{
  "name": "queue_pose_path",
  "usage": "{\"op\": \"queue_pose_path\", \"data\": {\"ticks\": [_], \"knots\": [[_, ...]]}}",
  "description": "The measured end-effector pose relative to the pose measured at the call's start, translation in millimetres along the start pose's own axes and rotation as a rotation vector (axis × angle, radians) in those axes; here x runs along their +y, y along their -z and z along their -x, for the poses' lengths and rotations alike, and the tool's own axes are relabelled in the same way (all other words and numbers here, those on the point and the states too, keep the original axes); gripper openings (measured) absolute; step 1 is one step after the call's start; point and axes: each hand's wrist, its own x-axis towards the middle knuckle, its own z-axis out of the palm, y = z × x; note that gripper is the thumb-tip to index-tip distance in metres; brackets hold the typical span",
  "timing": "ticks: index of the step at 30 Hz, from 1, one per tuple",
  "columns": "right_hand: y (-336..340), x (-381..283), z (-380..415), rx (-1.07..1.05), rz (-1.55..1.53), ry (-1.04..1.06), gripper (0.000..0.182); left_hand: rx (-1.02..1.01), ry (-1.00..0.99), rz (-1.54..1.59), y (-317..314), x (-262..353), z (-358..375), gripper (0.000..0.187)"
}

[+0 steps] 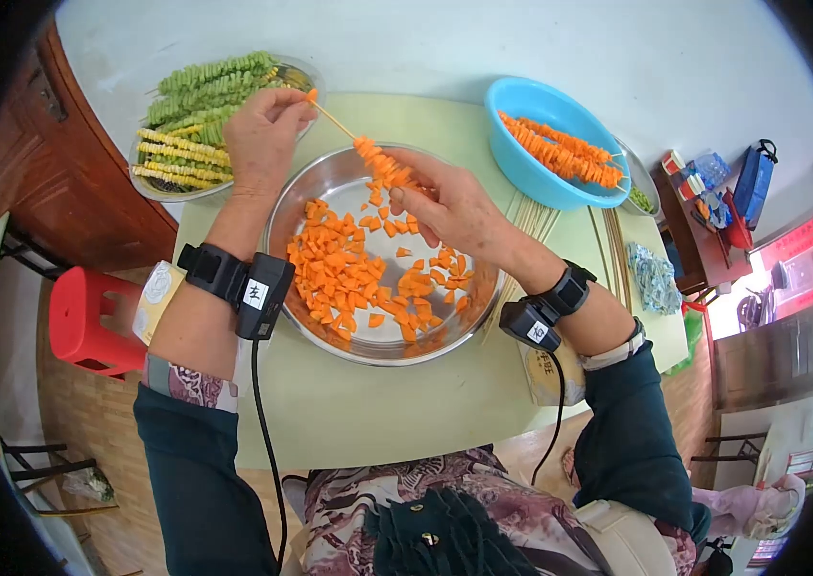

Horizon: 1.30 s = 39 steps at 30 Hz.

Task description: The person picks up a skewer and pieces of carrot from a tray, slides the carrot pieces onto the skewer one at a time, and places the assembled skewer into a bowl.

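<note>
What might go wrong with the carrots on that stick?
The skewer might prick the left hand, since that hand is right by its end, at a small carrot piece. The threaded carrots in the right hand might split if squeezed too hard, and bits would probably drop into the metal bowl below.

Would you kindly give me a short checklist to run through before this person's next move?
1. Left hand at the skewer's upper end: ok.
2. Orange piece at its fingertips pierced by the skewer: cannot tell.
3. Right hand on the threaded pieces: ok.
4. Loose pieces in the metal basin: ok, many.
5. Bare skewers beside that basin: ok.
6. Wrist cables outside it: ok.
</note>
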Motion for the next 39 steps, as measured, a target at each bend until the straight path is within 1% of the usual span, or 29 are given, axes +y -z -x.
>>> {"op": "queue_pose_path", "data": {"ticks": [8, 14, 16, 17, 19, 23, 25, 26, 28, 29, 31, 32, 34, 35, 36, 37, 38, 39], "knots": [[-1, 1, -1, 0.007, -0.002, 0.016, 0.046, -0.007, 0.004, -0.060, -2, 4, 2, 0.012], [0, 0, -2, -0.001, -0.059, -0.027, 0.047, 0.014, -0.025, -0.056, -8, 10, 8, 0.011], [0, 1, -5, 0.023, -0.139, -0.054, 0.047, -0.098, -0.080, -0.179, -17, 16, 20, 0.010], [0, 4, -6, 0.023, -0.137, -0.057, 0.047, -0.099, -0.077, -0.176, -21, 16, 25, 0.010], [0, 12, -7, 0.052, -0.130, -0.101, 0.046, -0.193, -0.106, -0.215, -29, 13, 31, 0.009], [1, 23, -8, 0.051, -0.181, -0.071, 0.047, -0.219, -0.096, -0.228, -26, 14, 30, 0.009], [0, 27, -9, 0.070, -0.084, -0.036, 0.047, -0.270, -0.098, -0.182, -25, 14, 28, 0.013], [0, 31, -11, 0.071, -0.087, -0.045, 0.047, -0.276, -0.091, -0.180, -24, 12, 26, 0.013], [1, 38, -14, 0.103, -0.029, -0.015, 0.048, -0.315, -0.097, -0.229, -21, 8, 20, 0.018], [0, 42, -16, 0.132, -0.035, -0.006, 0.048, -0.329, -0.086, -0.230, -19, 8, 19, 0.018], [-2, 50, -19, 0.161, -0.009, -0.010, 0.048, -0.323, 0.057, -0.107, -15, 11, 16, 0.023], [-3, 52, -20, 0.182, 0.029, 0.000, 0.048, -0.344, 0.068, -0.112, -13, 10, 16, 0.023], [-4, 54, -19, 0.208, 0.012, -0.001, 0.046, -0.455, 0.120, -0.129, -8, 5, 14, 0.020], [-5, 54, -20, 0.229, 0.057, 0.007, 0.045, -0.526, 0.118, -0.171, -8, 5, 13, 0.021], [-6, 55, -20, 0.248, 0.104, 0.014, 0.044, -0.545, 0.123, -0.173, -7, 4, 15, 0.021], [-7, 58, -21, 0.257, 0.098, 0.001, 0.044, -0.665, 0.130, -0.269, -7, 4, 15, 0.021], [-7, 61, -22, 0.279, 0.150, 0.056, 0.043, -0.781, 0.135, -0.364, -7, 7, 16, 0.022], [-7, 63, -23, 0.298, 0.202, 0.113, 0.043, -0.790, 0.138, -0.362, -7, 8, 16, 0.022]]}}
